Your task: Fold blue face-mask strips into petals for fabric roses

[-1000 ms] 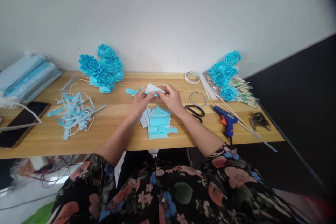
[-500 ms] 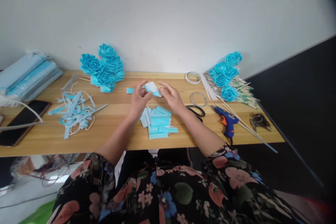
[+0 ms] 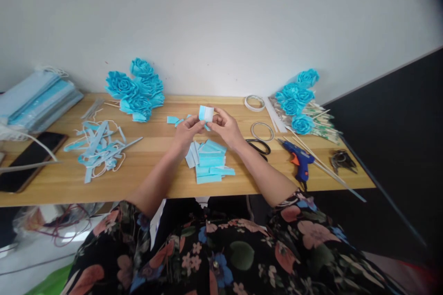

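Note:
Between my two hands is a small piece of blue-and-white mask fabric, held upright above the table. My left hand pinches its lower left side with thumb and fingers. On the other side my right hand grips the lower right edge, thumb in front and fingers behind. Just below the hands lies a loose pile of cut blue fabric pieces. A few small blue scraps rest beyond my left fingers, partly hidden by them.
Blue fabric roses stand back left, more roses back right. Cut strips and ear loops, a phone and stacked masks are left. Right are tape, scissors handles, a blue glue gun and pliers.
The fabric piece has turned from tilted to upright, showing its blue and white face. Both hands have drawn closer together, and their fingers have closed on its lower edge.

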`<state>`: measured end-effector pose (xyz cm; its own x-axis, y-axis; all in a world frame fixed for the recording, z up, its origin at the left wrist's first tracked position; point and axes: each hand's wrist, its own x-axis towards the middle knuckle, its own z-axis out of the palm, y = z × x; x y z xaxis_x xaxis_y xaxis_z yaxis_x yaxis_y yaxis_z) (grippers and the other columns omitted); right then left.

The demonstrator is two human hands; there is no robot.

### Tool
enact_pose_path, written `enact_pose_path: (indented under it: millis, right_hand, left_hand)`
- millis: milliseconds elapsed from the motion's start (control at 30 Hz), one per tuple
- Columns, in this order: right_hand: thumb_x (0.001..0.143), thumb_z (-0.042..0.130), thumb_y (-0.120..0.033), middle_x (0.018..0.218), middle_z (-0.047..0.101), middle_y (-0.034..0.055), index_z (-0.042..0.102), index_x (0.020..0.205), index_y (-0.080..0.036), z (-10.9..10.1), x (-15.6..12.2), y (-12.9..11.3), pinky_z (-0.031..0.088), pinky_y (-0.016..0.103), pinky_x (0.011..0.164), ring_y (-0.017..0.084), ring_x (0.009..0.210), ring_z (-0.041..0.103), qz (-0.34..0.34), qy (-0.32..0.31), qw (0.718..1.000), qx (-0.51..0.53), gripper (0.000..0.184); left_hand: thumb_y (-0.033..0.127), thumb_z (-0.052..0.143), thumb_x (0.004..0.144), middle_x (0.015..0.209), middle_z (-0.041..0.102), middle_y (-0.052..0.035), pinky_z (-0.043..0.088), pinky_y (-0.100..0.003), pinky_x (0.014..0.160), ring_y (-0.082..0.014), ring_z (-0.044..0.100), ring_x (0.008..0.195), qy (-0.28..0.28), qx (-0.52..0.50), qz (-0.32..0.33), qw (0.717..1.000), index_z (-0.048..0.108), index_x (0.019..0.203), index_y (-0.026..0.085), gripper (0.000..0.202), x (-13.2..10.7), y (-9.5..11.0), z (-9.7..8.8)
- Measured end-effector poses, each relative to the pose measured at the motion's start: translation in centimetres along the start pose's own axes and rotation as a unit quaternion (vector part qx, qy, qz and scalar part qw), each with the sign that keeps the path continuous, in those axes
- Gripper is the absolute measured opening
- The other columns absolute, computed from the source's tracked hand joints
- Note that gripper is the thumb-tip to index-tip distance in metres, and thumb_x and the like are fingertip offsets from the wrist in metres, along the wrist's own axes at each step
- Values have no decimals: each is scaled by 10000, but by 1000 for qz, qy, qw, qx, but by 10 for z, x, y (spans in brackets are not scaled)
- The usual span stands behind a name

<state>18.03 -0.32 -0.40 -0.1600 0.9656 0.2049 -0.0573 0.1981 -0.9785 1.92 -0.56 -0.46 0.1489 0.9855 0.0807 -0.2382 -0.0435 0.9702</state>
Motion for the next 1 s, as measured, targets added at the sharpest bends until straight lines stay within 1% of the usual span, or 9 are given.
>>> enact_pose_path:
  millis: [100,200,267,333,433,600,733,867,1000]
  right_hand:
    - [734,766,-375,804,662,-25,577,1222,-215,0,0,0,478,272,709,139,724,603,-3,-1,1000,3,547]
    - [761,747,-434,805,665,-16,643,1077,-203,0,0,-3,484,274,716,143,741,602,-5,-20,1000,-10,405]
    - [787,712,-488,821,669,-9,674,991,-197,-2,-1,-5,492,280,741,147,767,604,-6,-8,1000,-26,357]
    - [786,701,-517,882,690,-1,693,998,-201,-4,-1,-7,499,287,785,154,817,615,-4,15,999,-32,380]
    - [755,734,-483,961,712,9,705,1033,-202,-8,1,-6,498,291,828,160,872,627,-7,39,999,-29,397]
    - [767,724,-418,920,714,12,722,969,-189,-9,2,-3,494,287,795,156,837,627,-29,46,998,-45,305]
    - [776,711,-419,935,713,15,715,991,-193,-8,1,-5,488,284,772,151,810,615,-39,39,996,-68,312]
    - [773,716,-426,874,695,4,711,956,-189,-8,0,-6,476,276,741,144,769,595,-40,22,996,-79,299]
    - [778,710,-381,828,683,-8,713,896,-191,-8,-1,-7,452,266,698,126,708,567,-50,44,994,-92,223]
  left_hand:
    - [430,729,741,686,642,-3,450,-257,684,-114,557,651,15,31,-11,999,683,712,164,271,0,0,-1]
    - [441,706,736,648,630,1,444,-258,660,-115,547,621,27,58,-10,998,669,685,170,278,-1,3,-1]
    - [437,694,733,622,616,5,432,-256,635,-115,531,601,19,85,-3,996,655,666,172,276,-2,6,-1]
    - [434,678,739,603,601,10,416,-254,619,-115,516,590,1,115,1,993,649,660,171,276,-3,8,1]
    - [442,652,752,593,585,16,392,-256,603,-117,499,583,-26,148,2,989,655,682,171,281,-5,9,2]
    - [452,621,768,586,578,7,392,-258,604,-120,502,579,-30,152,6,988,638,651,173,303,-5,9,3]
    - [445,620,764,545,563,7,395,-250,576,-114,491,542,-29,142,3,989,608,600,179,313,-5,9,2]
    - [433,631,749,511,558,9,389,-241,542,-105,478,507,-27,134,-5,991,606,582,177,306,-5,9,2]
    - [422,646,743,501,560,8,394,-238,537,-100,483,496,-33,107,-11,994,613,579,171,301,-6,11,2]
